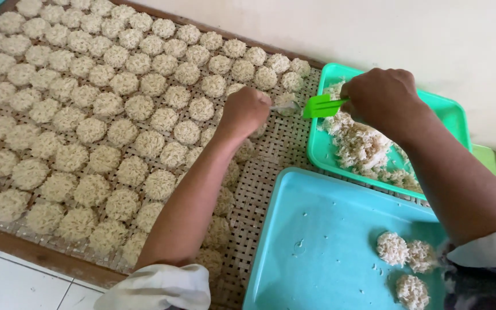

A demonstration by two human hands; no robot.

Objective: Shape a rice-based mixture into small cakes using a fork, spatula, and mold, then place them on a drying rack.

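Woven mat [271, 166] mostly filled with rice cakes [104, 103], right strip bare; loose rice [363, 146] left in green tray [454, 115], three cakes in blue tray [317, 229]. Left hand [247, 110] curled over one cake; right hand [383, 97] fisted on green scraper [320, 106]

Rice cakes [93, 103] crowd the woven mat [271, 166] on the left; a bare strip stays open beside the green tray [454, 115] and blue tray [317, 229].

pale wall [431, 34], white floor tiles [12, 281] (daylit)
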